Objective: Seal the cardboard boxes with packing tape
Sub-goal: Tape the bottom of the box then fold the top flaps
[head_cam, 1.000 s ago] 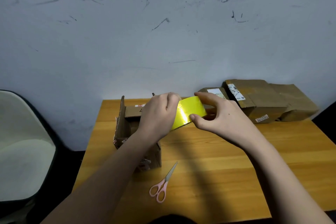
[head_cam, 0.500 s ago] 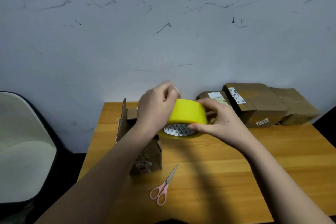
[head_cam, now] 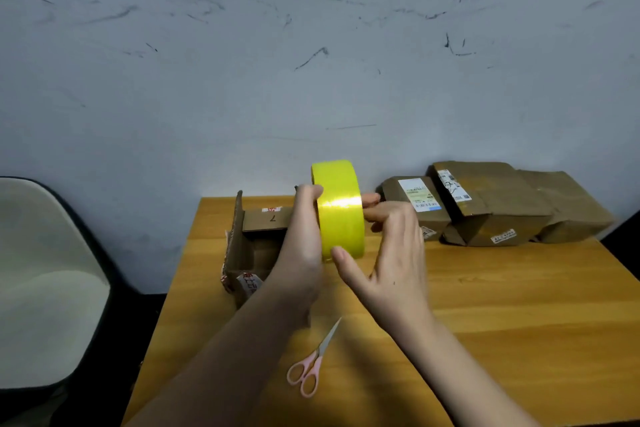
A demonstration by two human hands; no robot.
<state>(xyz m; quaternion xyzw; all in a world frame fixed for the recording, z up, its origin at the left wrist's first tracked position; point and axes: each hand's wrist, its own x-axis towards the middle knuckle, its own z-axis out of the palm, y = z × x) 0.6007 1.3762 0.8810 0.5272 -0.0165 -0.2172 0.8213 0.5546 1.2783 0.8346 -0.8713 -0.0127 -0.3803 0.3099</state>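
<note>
Since the earlier frame, the yellow roll of packing tape [head_cam: 341, 210] has been turned from lying flat, core facing down, to standing on edge, its glossy outer band facing the camera; it has also risen above the table surface. Left hand [head_cam: 304, 239] grips the roll from its left side, fingers curled over the upper edge and palm against the flat face; right hand [head_cam: 394, 253] is at the roll's right side, thumb tip touching the lower front of the band, fingers loosely spread and reaching behind the right face; whether those fingers clasp the roll cannot be told. Roll position: held in the air between both hands, just right of the open brown cardboard box [head_cam: 254, 243]; that box stands on the wooden table [head_cam: 519, 322] at its left rear, flaps raised, partly hidden by the left forearm. Three closed brown cardboard parcels [head_cam: 491, 208] bearing white labels lie along the wall at the right rear; pink-handled scissors [head_cam: 313, 362] lie on the table in front, blades closed, between the two forearms; a pale chair seat [head_cam: 41, 281] stands left of the table.
</note>
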